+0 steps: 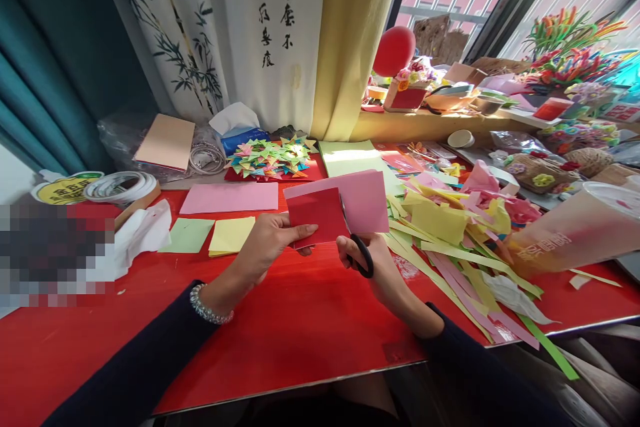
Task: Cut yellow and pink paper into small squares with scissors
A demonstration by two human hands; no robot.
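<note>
Cutting, pink sheet (367, 200) against red card (317, 213): both held up at the centre of the frame, the card in front of the sheet, the pink showing above it and to its right.

Item, scissors (367, 259): black-handled, just right of centre, the visible blade at the card's right edge. How far the blades are parted cannot be told. Best practice, as judged: let the card's edge serve as the guide, with the blade close against it but not biting into the red; long, even strokes should give a cleaner line than short snips.

Item, left hand (275, 237): centre, pinching card and sheet together, thumb in front. A firm, flat pinch should stop the two layers slipping; fingertips belong well clear of the blade line.

Item, right hand (377, 260): right of centre, gripping the scissors by the handle. Wrist straight, blades square to the paper.

Item, green paper (186, 235) and yellow paper (233, 235): left of centre, on the red table (300, 320), side by side; useful for comparing size.

Item, loose strips (450, 267): right of the frame; offcuts are best let fall that way.
</note>
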